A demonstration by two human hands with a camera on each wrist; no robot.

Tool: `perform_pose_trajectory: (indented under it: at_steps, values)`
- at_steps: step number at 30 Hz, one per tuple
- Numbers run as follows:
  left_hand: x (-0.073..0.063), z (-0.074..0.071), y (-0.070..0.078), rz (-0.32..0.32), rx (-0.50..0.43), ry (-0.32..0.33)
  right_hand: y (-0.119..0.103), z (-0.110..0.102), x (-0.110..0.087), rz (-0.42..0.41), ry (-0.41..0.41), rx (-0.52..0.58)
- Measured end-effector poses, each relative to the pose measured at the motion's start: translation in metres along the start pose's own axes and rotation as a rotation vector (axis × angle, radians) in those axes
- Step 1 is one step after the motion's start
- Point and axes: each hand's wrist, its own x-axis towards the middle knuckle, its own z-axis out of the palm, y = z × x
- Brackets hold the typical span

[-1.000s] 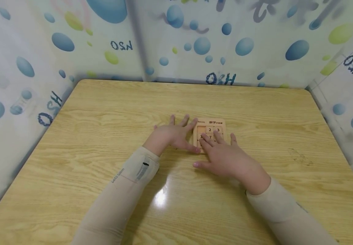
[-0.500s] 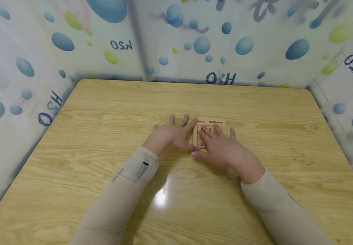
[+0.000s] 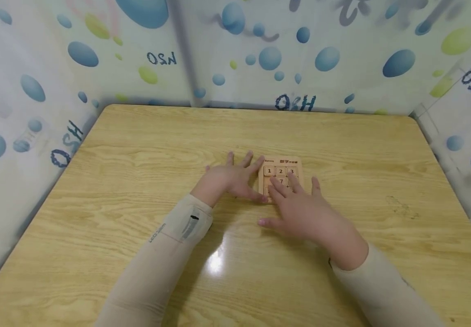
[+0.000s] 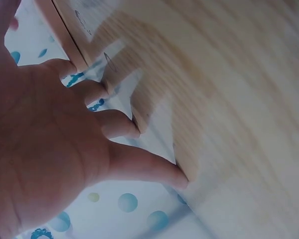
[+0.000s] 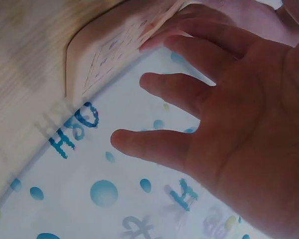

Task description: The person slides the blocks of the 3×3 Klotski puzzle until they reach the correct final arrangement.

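A wooden number slide puzzle (image 3: 273,161) lies flat on the table in the head view. Tiles 1 (image 3: 269,171), 2 (image 3: 280,171) and 3 (image 3: 292,171) fill its top row; a 7 shows below. My left hand (image 3: 235,179) is spread on the table, thumb and forefinger touching the puzzle's left edge. Over the lower tiles my right hand (image 3: 305,211) extends its fingers, covering much of the lower rows. Its fingertips are at the left of the middle row; contact is unclear. In the right wrist view, the puzzle's corner (image 5: 82,64) appears beyond the spread fingers.
The wood-grain table (image 3: 157,150) stretches around the puzzle on all sides. Behind it and at both sides stand walls (image 3: 235,59) with blue and green dots and lettering. Light-coloured sleeves (image 3: 145,268) cover both forearms.
Tile 1 has slid up from the middle row into the top-left corner. My right hand went up with it, then drew back toward me. My left hand has stayed put.
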Motion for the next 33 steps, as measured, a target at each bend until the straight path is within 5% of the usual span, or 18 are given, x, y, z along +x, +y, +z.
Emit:
perform_pose_trajectory:
  at_steps: [11, 19, 33]
  values:
    - [0.006, -0.001, 0.004, 0.024, -0.028, 0.049, 0.0, 0.011, -0.007, 0.022, -0.018, -0.012]
    - [-0.001, 0.002, 0.0, 0.008, -0.088, 0.109, 0.008, 0.008, -0.012, 0.05, -0.011, 0.005]
    - [-0.001, 0.002, 0.0, 0.001, -0.088, 0.086, 0.034, -0.014, -0.023, 0.101, -0.007, 0.041]
